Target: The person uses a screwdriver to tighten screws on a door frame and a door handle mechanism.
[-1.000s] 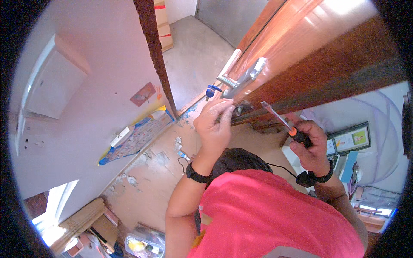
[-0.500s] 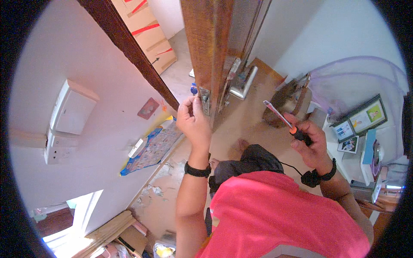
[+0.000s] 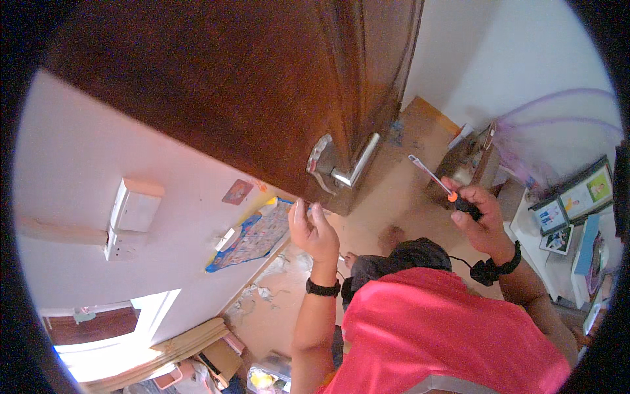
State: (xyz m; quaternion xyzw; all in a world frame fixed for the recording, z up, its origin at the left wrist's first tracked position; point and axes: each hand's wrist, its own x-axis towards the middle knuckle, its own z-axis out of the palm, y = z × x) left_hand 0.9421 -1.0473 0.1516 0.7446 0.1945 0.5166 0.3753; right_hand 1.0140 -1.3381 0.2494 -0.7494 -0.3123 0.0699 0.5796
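A dark brown wooden door fills the upper part of the view, with a silver lever handle on its face. My left hand is raised to the door's lower edge just below the handle, fingers curled against the wood. My right hand is off to the right, away from the door, gripping a screwdriver with an orange and black handle; its metal shaft points up and left toward the handle. I wear a red shirt and dark bands on both wrists.
A white wall with a switch box and socket is on the left. A blue patterned sheet lies along the wall base. Debris dots the tan floor. Framed pictures and a shelf stand at the right, boxes below.
The door has swung so that its broad face and lever handle now fill the view. My left hand stays at its edge. My right hand still holds the screwdriver, slightly lower.
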